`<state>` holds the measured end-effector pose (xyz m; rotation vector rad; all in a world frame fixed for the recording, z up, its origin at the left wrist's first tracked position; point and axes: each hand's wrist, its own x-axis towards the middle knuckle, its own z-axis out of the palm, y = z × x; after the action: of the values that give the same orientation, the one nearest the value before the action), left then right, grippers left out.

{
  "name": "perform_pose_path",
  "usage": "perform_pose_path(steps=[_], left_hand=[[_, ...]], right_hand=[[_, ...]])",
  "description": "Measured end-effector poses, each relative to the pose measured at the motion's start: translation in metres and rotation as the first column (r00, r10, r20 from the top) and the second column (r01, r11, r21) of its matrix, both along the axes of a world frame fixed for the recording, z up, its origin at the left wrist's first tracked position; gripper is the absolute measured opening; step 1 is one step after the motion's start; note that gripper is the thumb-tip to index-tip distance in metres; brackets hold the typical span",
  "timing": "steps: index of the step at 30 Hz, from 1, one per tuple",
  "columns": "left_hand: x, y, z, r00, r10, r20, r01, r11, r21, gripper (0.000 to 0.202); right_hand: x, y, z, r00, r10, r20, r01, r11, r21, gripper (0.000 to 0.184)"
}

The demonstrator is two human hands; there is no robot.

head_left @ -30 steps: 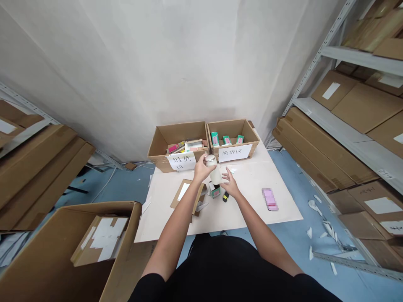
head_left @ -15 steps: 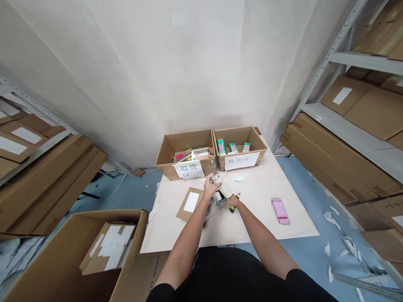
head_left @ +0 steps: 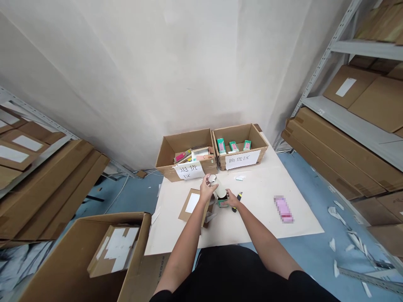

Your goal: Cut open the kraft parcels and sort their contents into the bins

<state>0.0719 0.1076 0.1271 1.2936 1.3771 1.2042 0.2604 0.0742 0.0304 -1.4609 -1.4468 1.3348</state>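
Note:
My left hand is closed around a cream cylinder with a shiny silver end, perhaps a tumbler. The silver end tilts up toward the left. My right hand grips a small green box whose dark opening faces the cylinder's lower end. From here I cannot tell whether that end is inside the box. A yellow and black utility knife lies just right of my right hand. An opened brown carton with a white label rests beneath my left forearm.
Two labelled cardboard bins stand at the table's back: the left bin has mixed packages, the right bin several green boxes. A blurred pink item lies on the right. A large carton stands at lower left. Loaded shelves flank the table.
The cylinder has swung from lying across the green box to lining up with its opening. My right hand has shifted slightly, and the camera view has turned a little.

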Motion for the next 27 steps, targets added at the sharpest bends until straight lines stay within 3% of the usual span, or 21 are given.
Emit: perform_pose_path(steps=[4,8,15,18,23,27], left_hand=[[-0.001,-0.002,0.007,0.998,-0.011,-0.056,0.014,0.998,0.065,0.078],[0.003,-0.004,0.005,0.997,-0.007,-0.079,0.012,0.997,0.072,0.076],[0.017,-0.015,-0.010,0.986,-0.073,-0.153,0.081,0.995,0.050,0.075],[0.021,-0.024,-0.024,0.971,-0.050,-0.235,0.064,0.996,0.054,0.070],[0.024,-0.038,-0.062,0.943,-0.059,-0.326,0.044,0.998,-0.053,0.067],[0.018,-0.045,-0.087,0.928,-0.131,-0.348,0.120,0.991,-0.054,0.076]], right_hand=[[0.001,0.004,-0.030,0.992,0.047,-0.119,-0.056,0.996,-0.074,0.078],[0.001,0.007,-0.057,0.988,0.034,-0.148,-0.043,0.997,-0.058,0.085],[-0.002,0.011,-0.078,0.992,0.025,-0.123,-0.030,0.999,-0.037,0.087],[-0.001,0.012,-0.082,0.991,-0.021,-0.134,0.014,0.999,-0.049,0.079],[0.000,0.011,-0.085,0.994,-0.066,-0.082,0.063,0.997,-0.036,0.063],[0.001,0.005,-0.085,0.993,-0.090,-0.077,0.087,0.996,-0.036,0.060]])
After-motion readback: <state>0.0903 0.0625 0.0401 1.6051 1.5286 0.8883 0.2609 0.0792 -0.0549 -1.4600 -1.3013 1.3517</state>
